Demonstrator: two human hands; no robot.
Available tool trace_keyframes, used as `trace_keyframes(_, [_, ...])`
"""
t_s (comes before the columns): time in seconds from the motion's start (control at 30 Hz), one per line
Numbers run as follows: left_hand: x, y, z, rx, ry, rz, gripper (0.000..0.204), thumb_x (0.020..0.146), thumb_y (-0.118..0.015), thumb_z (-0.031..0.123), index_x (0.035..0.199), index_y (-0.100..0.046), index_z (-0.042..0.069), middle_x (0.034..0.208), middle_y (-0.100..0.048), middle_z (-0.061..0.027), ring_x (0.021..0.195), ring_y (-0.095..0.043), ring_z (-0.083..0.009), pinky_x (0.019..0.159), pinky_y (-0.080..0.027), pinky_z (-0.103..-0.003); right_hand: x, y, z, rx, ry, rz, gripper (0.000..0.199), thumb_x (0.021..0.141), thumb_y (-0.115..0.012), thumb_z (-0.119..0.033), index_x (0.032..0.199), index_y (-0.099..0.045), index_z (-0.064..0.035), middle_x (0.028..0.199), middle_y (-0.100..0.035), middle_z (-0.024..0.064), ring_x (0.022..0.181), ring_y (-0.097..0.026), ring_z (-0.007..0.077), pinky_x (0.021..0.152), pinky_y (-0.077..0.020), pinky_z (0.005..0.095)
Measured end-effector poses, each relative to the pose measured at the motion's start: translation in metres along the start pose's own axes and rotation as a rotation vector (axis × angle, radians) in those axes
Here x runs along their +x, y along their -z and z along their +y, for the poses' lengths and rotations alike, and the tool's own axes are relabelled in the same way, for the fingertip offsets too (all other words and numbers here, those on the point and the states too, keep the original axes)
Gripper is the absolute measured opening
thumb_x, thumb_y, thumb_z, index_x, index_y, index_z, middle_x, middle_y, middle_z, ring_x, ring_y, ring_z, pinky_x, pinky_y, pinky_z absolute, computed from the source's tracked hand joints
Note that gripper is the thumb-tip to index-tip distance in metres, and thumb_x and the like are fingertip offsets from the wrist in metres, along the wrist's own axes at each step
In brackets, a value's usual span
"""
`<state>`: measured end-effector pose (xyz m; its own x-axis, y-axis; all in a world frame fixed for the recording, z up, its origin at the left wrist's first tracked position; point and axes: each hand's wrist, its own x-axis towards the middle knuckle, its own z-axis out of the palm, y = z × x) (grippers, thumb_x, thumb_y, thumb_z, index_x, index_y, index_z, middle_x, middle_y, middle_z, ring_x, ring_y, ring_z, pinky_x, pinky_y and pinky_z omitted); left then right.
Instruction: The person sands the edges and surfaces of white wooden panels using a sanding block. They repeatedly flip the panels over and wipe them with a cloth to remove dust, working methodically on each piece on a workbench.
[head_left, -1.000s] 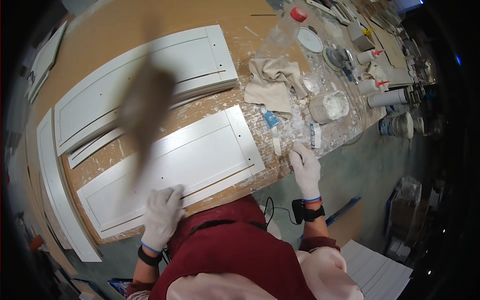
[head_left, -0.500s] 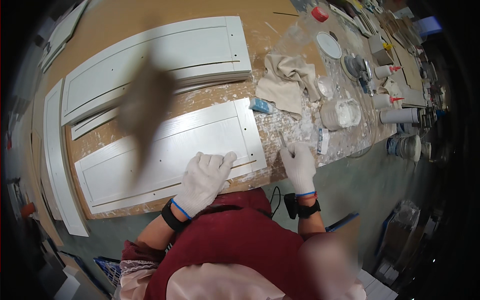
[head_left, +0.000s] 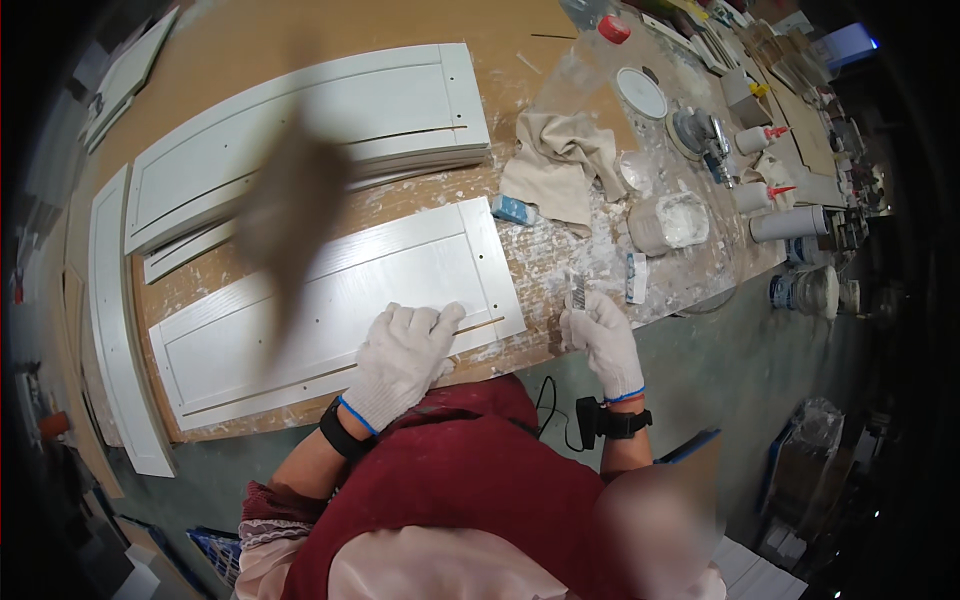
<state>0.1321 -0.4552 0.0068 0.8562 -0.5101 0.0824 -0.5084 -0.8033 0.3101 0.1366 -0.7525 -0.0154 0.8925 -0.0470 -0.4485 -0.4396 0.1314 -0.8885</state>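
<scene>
In front of me a white cabinet door panel (head_left: 330, 310) with a framed edge lies on the workbench. My left hand (head_left: 405, 350), in a white knitted glove, rests on the panel's near edge with its fingers laid over the surface, beside a narrow slot. To the right of the panel my gloved right hand (head_left: 602, 340) is closed round a small flat grey blade-like tool (head_left: 578, 290), its end pointing up and away from me. The exact kind of tool is too small to tell. A small white-and-blue box (head_left: 636, 278) lies just right of that hand.
More white panels (head_left: 310, 120) are stacked behind, with a long one (head_left: 118, 330) at left. On the right are a beige cloth (head_left: 560, 165), a blue box (head_left: 514, 210), a tub of white paste (head_left: 668, 224), a sander (head_left: 692, 135) and glue bottles (head_left: 760, 138). A blurred brown shape (head_left: 292, 195) hides part of the panels.
My right hand has turned, and the tool in it now shows its flat striped side. My left hand stays on the panel. The whole view has shifted slightly.
</scene>
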Motion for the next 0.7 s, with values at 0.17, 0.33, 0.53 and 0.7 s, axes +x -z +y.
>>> trace_keyframes(0.17, [-0.001, -0.001, -0.002, -0.035, 0.004, -0.046, 0.063, 0.069, -0.082, 0.03, 0.123, -0.053, 0.017, 0.093, -0.058, -0.0033, 0.086, -0.056, -0.0251, 0.078, -0.048, -0.039, 0.004, 0.027, -0.027, -0.175, 0.163, 0.151, 0.025, 0.093, -0.06, -0.009, 0.115, -0.059, 0.0012, 0.081, -0.063, 0.0034, 0.063, -0.052, 0.0065, 0.056, -0.0428, 0.0226])
trace_keyframes(0.33, [-0.002, 0.0, 0.0, -0.019, 0.019, -0.046, 0.061, 0.07, -0.081, 0.03, 0.123, -0.053, 0.018, 0.094, -0.059, -0.0039, 0.088, -0.056, -0.0257, 0.078, -0.048, -0.039, 0.021, 0.084, -0.089, -1.06, 0.577, 0.592, 0.035, 0.096, -0.056, -0.021, 0.124, -0.061, -0.0008, 0.1, -0.07, 0.0163, 0.085, -0.067, 0.0282, 0.075, -0.0517, 0.0366])
trace_keyframes(0.53, [-0.003, -0.003, 0.0, 0.003, 0.001, -0.023, 0.062, 0.071, -0.08, 0.029, 0.126, -0.053, 0.019, 0.094, -0.058, -0.0042, 0.088, -0.056, -0.0258, 0.078, -0.048, -0.04, 0.054, 0.113, -0.137, -1.496, 0.398, 0.561, 0.032, 0.09, -0.055, -0.03, 0.113, -0.067, -0.0115, 0.101, -0.068, 0.0241, 0.096, -0.064, 0.0437, 0.083, -0.0504, 0.0506])
trace_keyframes(0.7, [-0.005, -0.003, -0.002, -0.024, 0.006, -0.022, 0.065, 0.07, -0.081, 0.029, 0.127, -0.053, 0.018, 0.094, -0.058, -0.0042, 0.088, -0.056, -0.0258, 0.078, -0.048, -0.04, 0.081, 0.105, -0.154, -1.741, 0.296, 0.347, 0.028, 0.084, -0.057, -0.027, 0.099, -0.071, -0.0067, 0.099, -0.068, 0.0247, 0.093, -0.065, 0.0433, 0.083, -0.0512, 0.0525])
